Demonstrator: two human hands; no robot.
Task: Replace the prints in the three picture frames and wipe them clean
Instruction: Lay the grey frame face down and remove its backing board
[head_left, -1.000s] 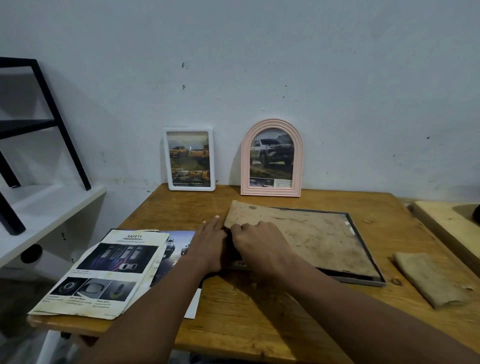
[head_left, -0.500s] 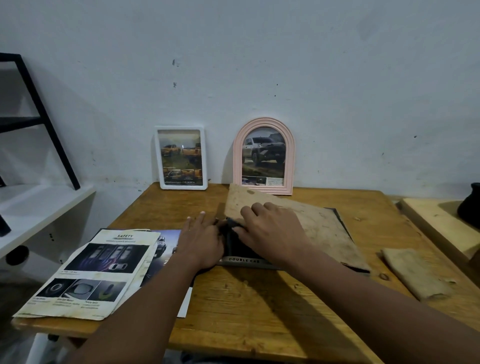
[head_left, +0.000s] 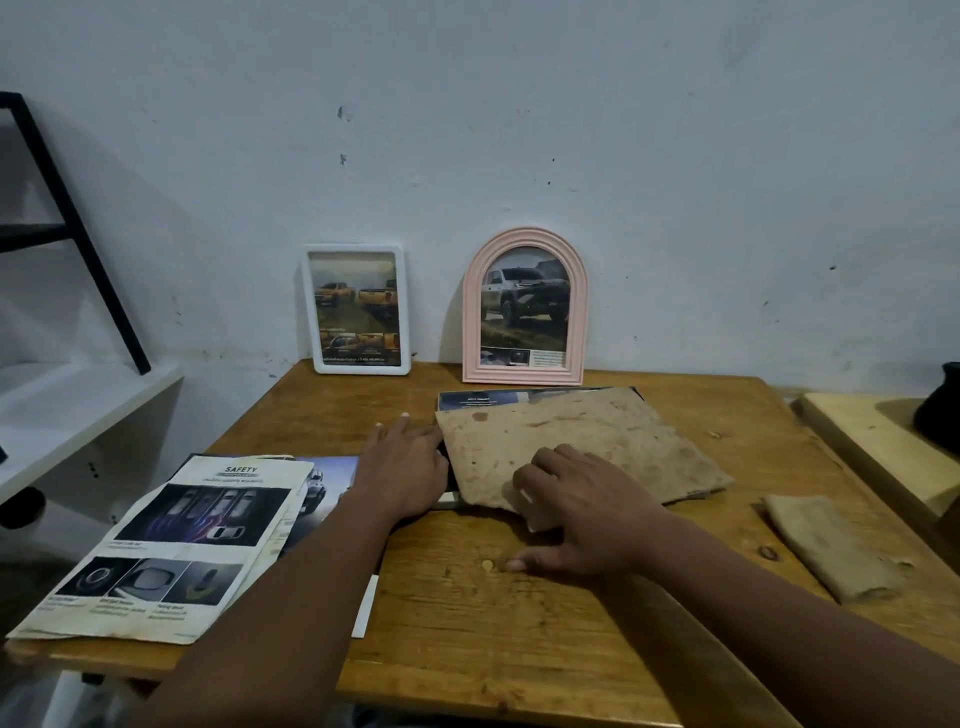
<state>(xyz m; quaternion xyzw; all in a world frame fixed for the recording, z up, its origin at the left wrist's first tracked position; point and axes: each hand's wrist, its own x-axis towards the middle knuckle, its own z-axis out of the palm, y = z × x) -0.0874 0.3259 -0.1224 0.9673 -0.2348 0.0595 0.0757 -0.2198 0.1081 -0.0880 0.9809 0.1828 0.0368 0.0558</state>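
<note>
The brown backing board (head_left: 582, 447) lies skewed on the flat frame (head_left: 571, 396) at mid-tabletop (head_left: 519, 639). The right hand (head_left: 582, 514) curls its fingers over the board's near corner. The left hand (head_left: 402, 467) rests at its left edge, fingers straight. A white frame (head_left: 356, 309) and a pink arched frame (head_left: 524, 306) lean on the wall behind. Loose prints (head_left: 171, 545) lie to the left, a cloth (head_left: 831, 545) to the right.

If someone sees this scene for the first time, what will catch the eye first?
A stained brown board sits in the middle of the wooden table, with the right hand holding its near corner and the left hand flat at its left edge. Behind it, a pink arched frame and a white frame lean against the wall.
</note>
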